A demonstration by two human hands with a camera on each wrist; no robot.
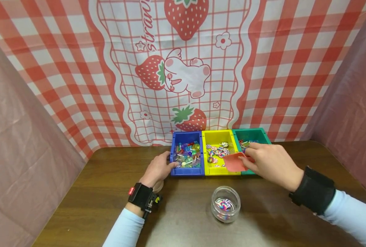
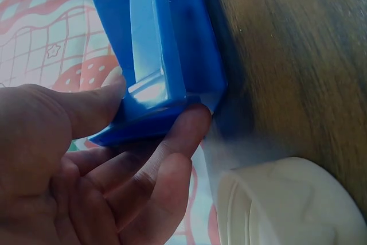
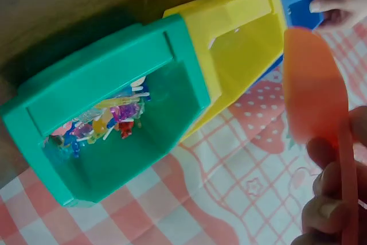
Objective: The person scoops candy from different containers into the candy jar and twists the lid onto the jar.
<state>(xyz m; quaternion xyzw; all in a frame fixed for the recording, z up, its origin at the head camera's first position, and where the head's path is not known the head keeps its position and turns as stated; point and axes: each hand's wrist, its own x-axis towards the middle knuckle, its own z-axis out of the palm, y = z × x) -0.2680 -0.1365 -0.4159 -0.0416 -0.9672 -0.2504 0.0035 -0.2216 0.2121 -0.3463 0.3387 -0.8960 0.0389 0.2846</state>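
I've got the R hand (image 1: 267,163) gripping the coral spatula (image 1: 233,162), blade over the near right part of the yellow bin (image 1: 217,171) (swirl candies (image 1: 217,151) in there). L hand (image 1: 158,168) pinches the blue bin (image 1: 187,172), near left end. Glass jar (image 1: 229,219) w/ swirls (image 1: 224,204) sits nearer.

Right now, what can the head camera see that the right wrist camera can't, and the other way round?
Only the head view shows the glass jar with swirly candies inside, and the black band on the right wrist. Only the right wrist view plainly shows the handle of the red scoop. Both show the scoop's flat part, the blue box, yellow box, green box, left hand and right hand.
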